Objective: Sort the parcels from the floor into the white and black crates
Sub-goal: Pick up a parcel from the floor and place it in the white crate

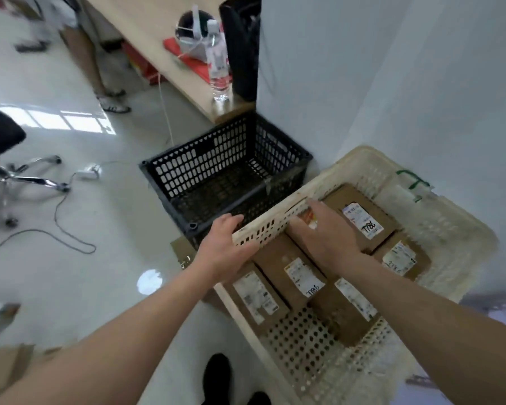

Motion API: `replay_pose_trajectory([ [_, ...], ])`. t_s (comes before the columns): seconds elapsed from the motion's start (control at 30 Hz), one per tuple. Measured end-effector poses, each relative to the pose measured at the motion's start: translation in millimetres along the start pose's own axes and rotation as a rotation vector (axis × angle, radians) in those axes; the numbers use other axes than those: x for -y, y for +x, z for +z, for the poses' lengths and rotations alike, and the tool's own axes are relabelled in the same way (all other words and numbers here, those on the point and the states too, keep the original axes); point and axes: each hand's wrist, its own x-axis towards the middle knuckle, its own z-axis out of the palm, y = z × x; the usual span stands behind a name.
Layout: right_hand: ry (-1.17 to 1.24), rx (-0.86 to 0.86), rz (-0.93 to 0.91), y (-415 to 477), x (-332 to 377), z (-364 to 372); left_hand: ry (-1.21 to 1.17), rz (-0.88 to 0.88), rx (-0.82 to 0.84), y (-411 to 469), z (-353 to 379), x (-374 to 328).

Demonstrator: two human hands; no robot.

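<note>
The white crate [362,162] stands at the right and holds several brown cardboard parcels with white labels. One parcel [365,220] at its far side is marked T786, as is another parcel [298,276] near the middle. My left hand [219,249] grips the crate's left rim, fingers curled over the edge. My right hand [324,235] reaches inside and lies with straight fingers on a parcel [310,216] in the far left corner, mostly hiding it. The black crate [205,168] sits just behind and looks empty.
A parcel [0,311] and a piece of cardboard [3,366] lie on the floor at the left. A desk [158,33] with a water bottle [218,62] stands behind the black crate. An office chair [0,135], a floor cable [70,238] and a person's legs [100,68] are at left.
</note>
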Motion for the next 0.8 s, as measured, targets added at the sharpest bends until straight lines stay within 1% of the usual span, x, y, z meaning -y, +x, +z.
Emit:
replay_pose_trajectory([
  [0.13, -0.004, 0.040, -0.135, -13.4, 53.7, 26.8, -0.041, -0.070, -0.095, -45.8, -35.7, 34.9],
  [0.23, -0.009, 0.077, -0.203, -27.9, 94.3, 51.6, -0.073, -0.118, -0.202, -83.7, -60.4, 67.0],
  [0.43, -0.078, 0.197, -0.378, -72.1, 175.2, 115.0, -0.177, -0.267, -0.385, -174.1, -103.1, 154.5],
  [0.6, -0.148, 0.268, -0.528, -134.9, 247.5, 180.0, -0.239, -0.394, -0.514, -271.8, -127.4, 236.1],
  [0.7, -0.184, 0.356, -0.618, -182.8, 287.8, 218.9, -0.293, -0.472, -0.600, -339.8, -137.2, 280.5],
  [0.8, -0.194, 0.400, -0.685, -232.7, 328.0, 256.5, -0.295, -0.530, -0.685, -408.9, -143.6, 323.1],
])
